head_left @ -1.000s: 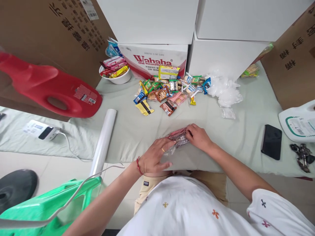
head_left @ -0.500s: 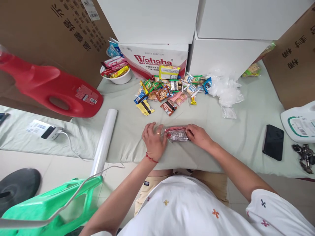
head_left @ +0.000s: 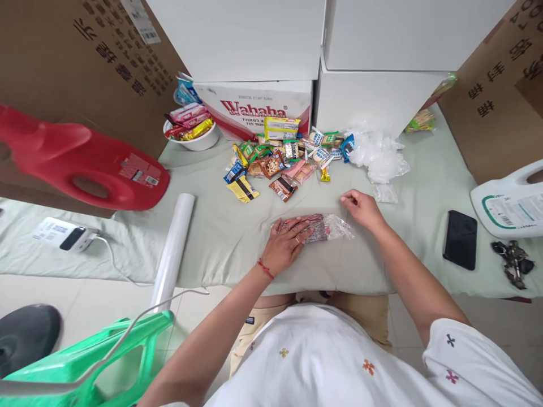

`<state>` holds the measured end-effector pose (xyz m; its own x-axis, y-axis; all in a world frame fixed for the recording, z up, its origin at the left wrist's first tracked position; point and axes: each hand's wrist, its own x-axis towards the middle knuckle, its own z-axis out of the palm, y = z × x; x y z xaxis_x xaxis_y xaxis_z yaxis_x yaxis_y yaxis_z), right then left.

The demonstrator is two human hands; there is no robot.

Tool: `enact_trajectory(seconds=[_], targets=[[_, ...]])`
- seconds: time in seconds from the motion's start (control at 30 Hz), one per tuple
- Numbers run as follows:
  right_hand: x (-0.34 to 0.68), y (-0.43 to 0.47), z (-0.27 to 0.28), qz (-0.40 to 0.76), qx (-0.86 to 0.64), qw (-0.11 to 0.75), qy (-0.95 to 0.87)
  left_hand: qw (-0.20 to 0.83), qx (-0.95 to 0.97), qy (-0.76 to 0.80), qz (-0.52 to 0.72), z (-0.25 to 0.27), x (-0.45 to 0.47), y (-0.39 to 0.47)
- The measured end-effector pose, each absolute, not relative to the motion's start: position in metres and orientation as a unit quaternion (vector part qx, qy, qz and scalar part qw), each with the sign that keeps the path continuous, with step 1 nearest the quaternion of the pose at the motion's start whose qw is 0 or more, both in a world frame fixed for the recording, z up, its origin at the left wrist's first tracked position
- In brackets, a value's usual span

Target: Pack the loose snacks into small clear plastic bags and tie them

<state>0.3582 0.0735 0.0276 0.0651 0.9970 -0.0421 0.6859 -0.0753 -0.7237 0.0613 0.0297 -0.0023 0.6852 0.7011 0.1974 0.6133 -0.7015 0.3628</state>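
Note:
My left hand [head_left: 286, 246] lies flat, fingers stretched out, over the left part of a dark snack packet [head_left: 318, 230] in a clear plastic bag. The bag's crinkled clear end [head_left: 340, 226] sticks out to the right, and my palm hides the packet's left end. Off the table to the right, my right hand [head_left: 363, 208] is apart from the bag, its fingers curled in with nothing visible in them. Beyond both hands lies a heap of small wrapped snacks [head_left: 274, 164]. A pile of clear plastic bags [head_left: 379, 155] is just past my right hand.
At the back stand white boxes [head_left: 254, 45] and a white bowl [head_left: 199, 141] of snacks. To the left are a red jug [head_left: 85, 164], a plastic film roll [head_left: 176, 243] and a cabled white device [head_left: 63, 236]. A phone [head_left: 460, 240], keys [head_left: 513, 264] and a white jug [head_left: 511, 206] are right.
My right hand has let go of the bagged packet's right end and moved up and right. My left hand has moved from the packet's left end to lie flat on it.

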Motion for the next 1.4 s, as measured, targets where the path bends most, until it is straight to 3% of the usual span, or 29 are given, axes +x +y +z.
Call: enact_trajectory(seconds=[0.13, 0.27, 0.33, 0.43, 0.6, 0.87, 1.03, 1.13, 1.23, 1.4], targets=[[0.357, 0.071, 0.03, 0.277, -0.611, 0.206, -0.712, 0.142, 0.907, 0.362, 0.164, -0.002, 0.061, 0.029], [0.35, 0.064, 0.031, 0.397, -0.557, 0.109, -0.721, 0.151, 0.904, 0.366, 0.161, -0.002, 0.062, 0.029], [0.35, 0.061, 0.031, 0.452, -0.556, 0.136, -0.684, 0.152, 0.903, 0.366, 0.166, -0.002, 0.062, 0.029], [0.349, 0.056, 0.032, 0.426, -0.589, 0.216, -0.652, 0.152, 0.902, 0.365, 0.173, -0.002, 0.063, 0.029], [0.338, 0.043, 0.038, 0.405, -0.641, 0.201, -0.62, 0.157, 0.899, 0.37, 0.174, 0.0, 0.064, 0.029], [0.248, 0.026, 0.045, 0.23, -0.66, 0.242, -0.673, 0.177, 0.889, 0.383, 0.176, -0.003, 0.067, 0.028], [0.22, 0.007, 0.021, 0.197, -0.579, 0.268, -0.744, 0.284, 0.805, 0.408, 0.322, -0.008, 0.046, 0.034], [0.221, -0.006, 0.009, 0.166, -0.568, 0.245, -0.768, 0.236, 0.698, 0.527, 0.423, -0.01, 0.027, 0.033], [0.22, -0.012, 0.004, 0.151, -0.579, 0.228, -0.768, 0.175, 0.685, 0.608, 0.363, -0.008, 0.018, 0.027], [0.219, -0.01, 0.003, 0.16, -0.576, 0.236, -0.766, 0.167, 0.733, 0.616, 0.234, 0.009, 0.019, 0.022]])
